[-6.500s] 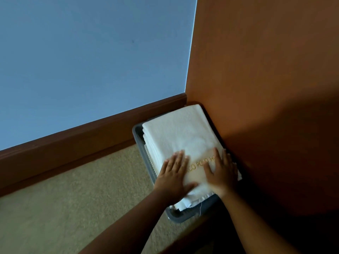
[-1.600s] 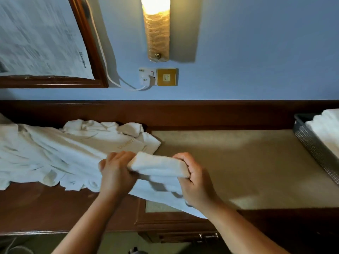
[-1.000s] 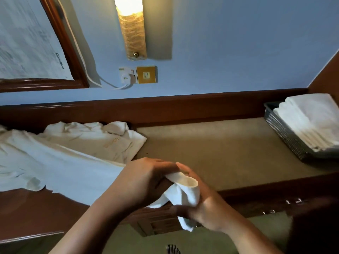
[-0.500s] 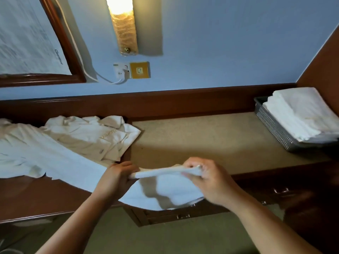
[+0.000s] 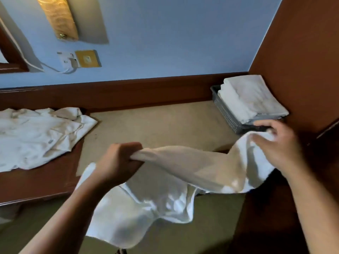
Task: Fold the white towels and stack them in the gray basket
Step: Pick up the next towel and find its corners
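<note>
Both hands (image 5: 117, 160) (image 5: 278, 143) stretch a rumpled white towel (image 5: 183, 167).

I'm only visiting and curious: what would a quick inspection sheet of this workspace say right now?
Surface: beige counter in dark wood trim, bare in the middle.
Job's things: towel stretched between both hands, lower part hanging; loose pile at left; basket at right, holding a folded stack above its rim.
Clutter: nothing seen.
Hands: left hand grips one towel end; right hand holds the other, near the basket.
Cables: white cable runs from the socket up-left.
Surroundings: blue wall, lamp, brown side panel.
</note>
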A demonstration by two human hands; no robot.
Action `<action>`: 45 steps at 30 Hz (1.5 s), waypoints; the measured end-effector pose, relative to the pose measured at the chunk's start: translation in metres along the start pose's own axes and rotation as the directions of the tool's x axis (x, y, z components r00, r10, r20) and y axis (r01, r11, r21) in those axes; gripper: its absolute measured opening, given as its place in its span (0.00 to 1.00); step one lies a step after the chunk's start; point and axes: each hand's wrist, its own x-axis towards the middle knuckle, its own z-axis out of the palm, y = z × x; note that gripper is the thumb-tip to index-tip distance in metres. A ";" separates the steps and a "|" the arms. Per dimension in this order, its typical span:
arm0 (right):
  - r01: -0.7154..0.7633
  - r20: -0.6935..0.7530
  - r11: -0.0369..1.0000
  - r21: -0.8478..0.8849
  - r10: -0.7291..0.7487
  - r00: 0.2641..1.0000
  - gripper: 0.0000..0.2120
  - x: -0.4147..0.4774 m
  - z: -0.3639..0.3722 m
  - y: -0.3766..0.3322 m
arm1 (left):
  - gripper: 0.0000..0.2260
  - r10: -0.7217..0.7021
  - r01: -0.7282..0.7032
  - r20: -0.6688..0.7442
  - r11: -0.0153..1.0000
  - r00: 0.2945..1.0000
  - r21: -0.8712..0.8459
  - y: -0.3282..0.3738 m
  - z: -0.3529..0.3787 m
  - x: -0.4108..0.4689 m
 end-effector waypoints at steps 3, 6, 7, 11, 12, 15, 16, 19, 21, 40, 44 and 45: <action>0.208 0.478 0.977 0.052 -0.207 0.854 0.29 -0.056 0.011 -0.022 | 0.05 0.229 -0.221 0.056 0.967 0.972 -0.124 0.105 0.024 0.013; 0.204 0.658 0.975 0.091 -0.212 0.723 0.26 -0.090 0.013 -0.029 | 0.03 0.269 -0.247 0.073 0.942 0.960 -0.227 0.140 0.039 0.014; 0.218 0.653 0.971 0.100 -0.230 0.722 0.18 -0.092 0.010 -0.024 | 0.03 0.250 -0.222 0.080 0.940 0.965 -0.257 0.144 0.044 0.010; 0.273 0.430 0.957 0.097 -0.288 0.856 0.12 -0.085 -0.014 -0.001 | 0.07 0.129 -0.057 0.239 0.956 0.962 -0.288 0.137 0.077 -0.014; 0.252 0.378 0.962 0.105 -0.273 0.884 0.12 -0.081 -0.021 0.005 | 0.08 0.090 0.011 0.339 0.958 0.936 -0.285 0.130 0.089 -0.020; 0.074 0.193 0.965 0.253 -0.125 0.973 0.12 -0.063 -0.043 0.021 | 0.14 -0.030 0.147 0.512 0.971 0.858 -0.189 0.088 0.126 -0.039; 0.014 0.106 0.953 0.304 -0.048 0.993 0.10 -0.056 -0.052 0.026 | 0.15 -0.108 0.209 0.520 0.968 0.848 -0.140 0.068 0.137 -0.046; -0.067 -0.134 0.946 0.317 0.114 0.984 0.05 -0.042 -0.085 0.046 | 0.13 -0.389 0.468 0.425 0.879 0.817 -0.094 0.012 0.151 -0.078; -0.131 -0.079 0.979 0.156 0.144 0.986 0.02 -0.034 -0.096 0.068 | 0.07 -0.491 0.541 0.261 0.824 0.831 -0.171 0.001 0.142 -0.092; 0.141 0.296 0.940 0.311 -0.237 0.925 0.09 -0.086 -0.024 0.063 | 0.20 -0.079 0.127 0.211 0.965 0.974 -0.229 0.112 0.046 -0.059; 0.071 0.403 0.935 0.347 -0.217 0.889 0.05 -0.090 -0.024 0.064 | 0.12 -0.150 0.229 0.179 0.763 0.972 -0.604 0.120 0.052 -0.068; 0.011 0.445 0.931 0.364 -0.184 0.877 0.04 -0.092 -0.020 0.063 | 0.11 -0.184 0.242 0.157 0.737 0.970 -0.631 0.126 0.055 -0.068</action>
